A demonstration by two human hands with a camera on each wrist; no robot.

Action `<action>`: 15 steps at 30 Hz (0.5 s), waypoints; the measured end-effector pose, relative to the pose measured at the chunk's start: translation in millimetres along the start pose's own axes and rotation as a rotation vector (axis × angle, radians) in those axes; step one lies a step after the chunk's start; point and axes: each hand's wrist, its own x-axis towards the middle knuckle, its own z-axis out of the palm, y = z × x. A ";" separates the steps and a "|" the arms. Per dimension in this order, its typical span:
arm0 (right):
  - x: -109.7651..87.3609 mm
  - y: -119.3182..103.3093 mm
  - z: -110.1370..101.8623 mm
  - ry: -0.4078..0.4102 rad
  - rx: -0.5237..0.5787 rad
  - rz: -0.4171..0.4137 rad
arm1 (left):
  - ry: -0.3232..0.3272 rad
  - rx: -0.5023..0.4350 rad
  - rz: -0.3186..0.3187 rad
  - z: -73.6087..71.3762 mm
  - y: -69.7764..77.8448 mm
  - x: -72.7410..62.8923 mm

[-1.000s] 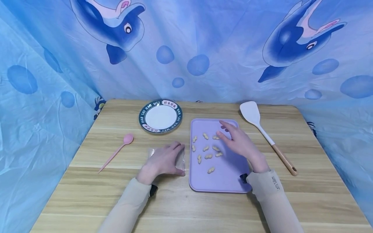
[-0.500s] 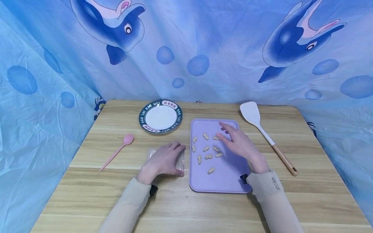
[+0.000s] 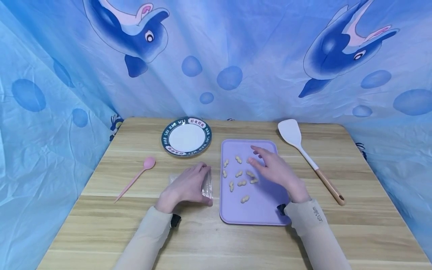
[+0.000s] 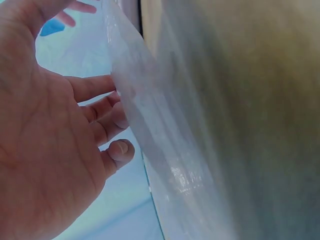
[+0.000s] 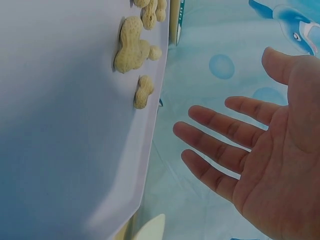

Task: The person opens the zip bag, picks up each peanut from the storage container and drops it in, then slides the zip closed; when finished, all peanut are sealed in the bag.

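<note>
My left hand spans a clear plastic bag on the table, thumb and fingers spread wide and loosely bent. In the left wrist view its fingertips meet the edge of the bag, which looks thin and crinkled. Part of the bag is hidden under the hand. Over the purple tray hovers my right hand, fingers loosely extended and nothing in it. Several unshelled peanuts lie scattered on the tray; the right wrist view shows some peanuts beyond the fingertips.
At the back stands a green-rimmed white plate. A pink spoon lies to the left, and a white spatula with a wooden handle end lies right of the tray. A blue dolphin-print curtain hangs behind the table.
My left hand has drifted slightly left, with the bag's visible edge shifting along and wrinkling more. My right hand has moved slightly left and nearer over the tray. The view has tilted slightly.
</note>
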 end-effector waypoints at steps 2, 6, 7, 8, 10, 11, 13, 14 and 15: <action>0.0 -1.0 1.3 -0.003 -0.004 -0.004 | 0.021 -0.012 0.004 -2.0 0.0 -0.2; 0.6 -5.0 3.3 0.001 -0.010 -0.026 | 0.071 -0.034 0.036 -7.4 1.9 -0.3; 0.7 -6.0 4.0 0.002 -0.010 -0.034 | 0.084 -0.037 0.046 -8.4 2.5 -0.2; 0.7 -7.0 4.9 0.003 -0.011 -0.045 | 0.094 -0.038 0.055 -9.2 3.1 -0.2; 1.1 -9.7 7.0 0.007 -0.005 -0.063 | 0.115 -0.043 0.071 -10.2 4.4 0.1; 1.2 -11.1 8.5 0.008 -0.005 -0.069 | 0.127 -0.047 0.080 -10.3 5.0 0.2; 1.7 -13.7 11.9 0.012 0.002 -0.079 | 0.146 -0.051 0.088 -10.1 6.1 0.5; 2.0 -15.2 13.8 0.012 0.008 -0.084 | 0.157 -0.054 0.090 -10.0 6.8 0.7; 2.3 -16.9 15.6 0.011 0.016 -0.088 | 0.167 -0.054 0.091 -9.8 7.5 0.9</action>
